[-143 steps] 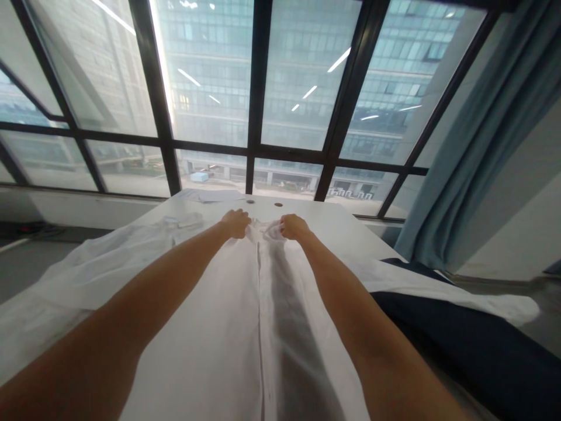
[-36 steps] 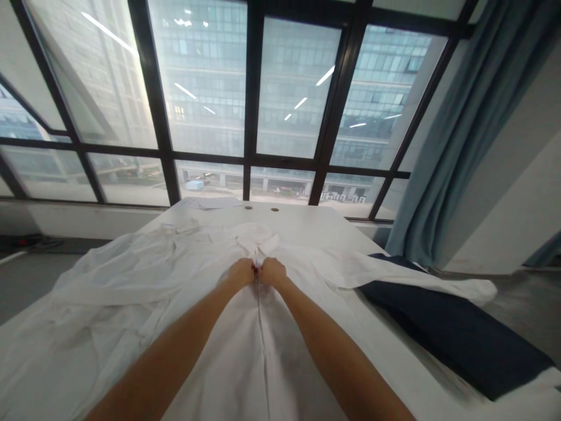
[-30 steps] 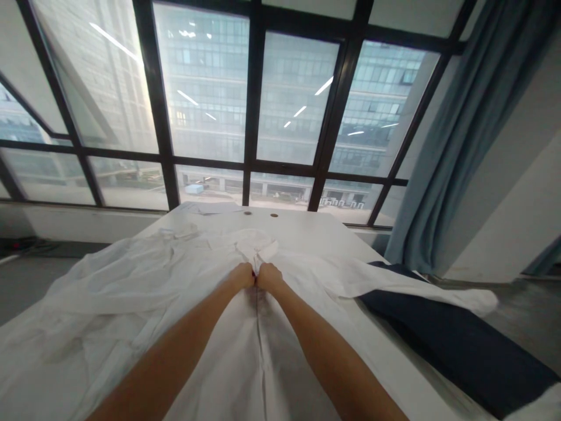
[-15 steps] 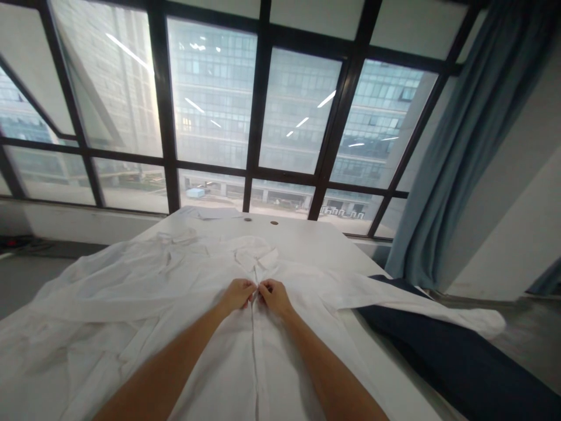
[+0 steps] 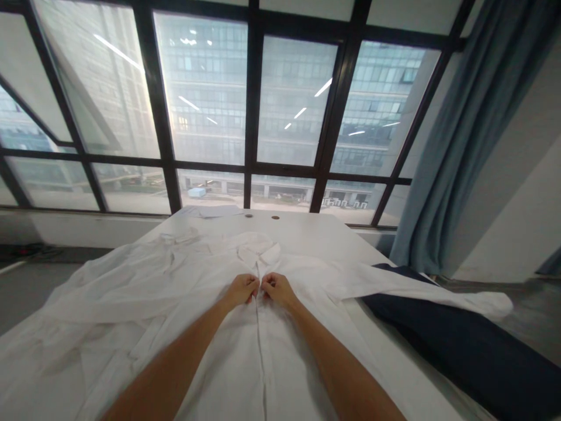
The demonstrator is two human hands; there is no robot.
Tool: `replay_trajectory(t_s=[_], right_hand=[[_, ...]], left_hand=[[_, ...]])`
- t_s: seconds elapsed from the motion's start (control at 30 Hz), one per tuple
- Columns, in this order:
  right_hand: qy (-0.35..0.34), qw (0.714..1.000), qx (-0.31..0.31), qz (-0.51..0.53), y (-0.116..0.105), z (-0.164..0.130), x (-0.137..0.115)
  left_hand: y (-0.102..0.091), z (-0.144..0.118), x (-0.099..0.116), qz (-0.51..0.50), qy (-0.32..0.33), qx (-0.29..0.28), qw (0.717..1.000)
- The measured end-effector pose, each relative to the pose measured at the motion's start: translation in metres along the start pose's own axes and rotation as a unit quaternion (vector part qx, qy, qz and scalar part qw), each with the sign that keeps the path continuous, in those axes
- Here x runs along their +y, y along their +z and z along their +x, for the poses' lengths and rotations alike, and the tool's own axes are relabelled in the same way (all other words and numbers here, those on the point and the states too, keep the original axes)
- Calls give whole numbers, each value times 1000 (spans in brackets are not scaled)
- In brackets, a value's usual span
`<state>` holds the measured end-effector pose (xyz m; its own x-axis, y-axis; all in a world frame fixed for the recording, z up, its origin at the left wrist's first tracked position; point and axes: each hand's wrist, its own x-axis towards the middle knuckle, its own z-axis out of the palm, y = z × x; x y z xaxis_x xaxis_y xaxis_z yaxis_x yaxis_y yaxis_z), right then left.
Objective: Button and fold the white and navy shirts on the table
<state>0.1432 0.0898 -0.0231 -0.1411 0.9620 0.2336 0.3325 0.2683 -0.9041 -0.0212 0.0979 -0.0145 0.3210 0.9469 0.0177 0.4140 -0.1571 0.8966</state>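
Note:
A white shirt (image 5: 228, 362) lies face up on the table, its collar (image 5: 258, 250) toward the window and its front opening running down toward me. Just below the collar, my left hand (image 5: 243, 289) pinches the left front edge with bent fingers. Close beside it, my right hand (image 5: 277, 289) pinches the right edge of the opening. A narrow gap separates the fingertips. Any button between them is too small to make out. One long sleeve (image 5: 421, 289) stretches out to the right.
The white table (image 5: 315, 234) reaches to the window, with two round discs near its far end. More crumpled white cloth (image 5: 109, 292) covers its left side. Dark navy cloth (image 5: 464, 345) lies under the sleeve at right. A blue curtain (image 5: 456, 152) hangs beyond.
My hands have parted slightly at the shirt's front opening, leaving a small gap between the fingertips. The camera view has shifted a little.

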Motion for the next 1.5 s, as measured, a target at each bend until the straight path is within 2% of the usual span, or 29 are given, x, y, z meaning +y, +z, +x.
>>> replay_trajectory(t_s=[0.13, 0.33, 0.5, 0.67, 0.77, 0.9, 1.0, 1.07, 1.1, 1.17, 1.27, 1.37, 1.43, 1.5], right_hand=[[-9, 999, 2, -40, 2, 1, -1], [-53, 988, 58, -133, 7, -4, -5], [-57, 987, 39, -145, 5, -7, -7], [-22, 988, 19, -150, 1, -2, -8], [-5, 985, 15, -173, 1, 1, -11], [7, 977, 0, -213, 2, -1, -18], [-9, 958, 33, -285, -5, -6, -25], [-7, 931, 57, -360, -17, -8, -26], [9, 916, 54, -397, -25, -7, -25], [75, 891, 12, -448, -44, -5, -18], [169, 865, -84, -465, -66, 3, -2], [183, 853, -121, -474, -71, 15, 8], [172, 847, -102, -493, -68, 21, 9], [142, 836, -48, -527, -62, 22, 3]], left_hand=[[0, -2, 0, -27, 6, -9, 1000], [1, -4, 6, -17, 7, 4, 1000], [3, -7, 12, 104, -8, 57, 993], [4, -11, 18, 164, 12, 92, 982], [4, -13, 21, 238, 26, 111, 965], [2, -18, 24, 339, 5, 142, 930], [-5, -20, 19, 409, 57, 172, 894], [-12, -18, 10, 444, 79, 161, 878], [-15, -16, 6, 460, 71, 142, 874], [-23, -8, -4, 485, 34, 92, 869], [-31, 7, -16, 495, -4, 31, 868], [-36, 22, -20, 487, -16, 13, 873], [-37, 28, -18, 488, -18, 18, 872], [-37, 30, -11, 502, -5, 42, 864]])
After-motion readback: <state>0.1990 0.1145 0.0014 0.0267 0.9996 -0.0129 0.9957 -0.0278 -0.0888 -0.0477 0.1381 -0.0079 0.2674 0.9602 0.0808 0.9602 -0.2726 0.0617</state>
